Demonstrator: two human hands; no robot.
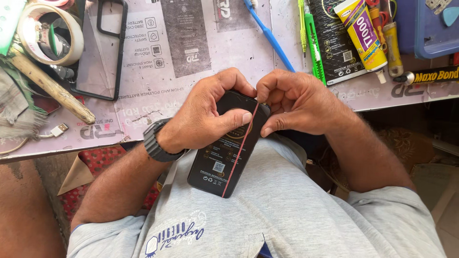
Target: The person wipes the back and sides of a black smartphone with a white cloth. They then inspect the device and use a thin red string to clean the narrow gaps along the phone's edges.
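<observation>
Your left hand (205, 119) wraps a flat black rectangular pack (227, 148) held over your lap against your grey shirt (287, 210), thumb pressed across its glossy face, grip closed firmly on it. Your right hand (291, 102) pinches the top of a thin red strip (240, 150) that runs straight down the pack's face to its lower edge, fingers tight on that strip. A dark chunky watch (155, 141) sits on your left wrist. Up on the desk (191, 76), covered with printed grey sheets, a clear phone case with a black rim (98, 52) lies near a roll of pale tape (48, 31) and a rough wooden handle (52, 88). A blue toothbrush (270, 36), green tools (313, 43) and a yellow glue tube (363, 36) lie just beyond your knuckles, well clear of both hands.
</observation>
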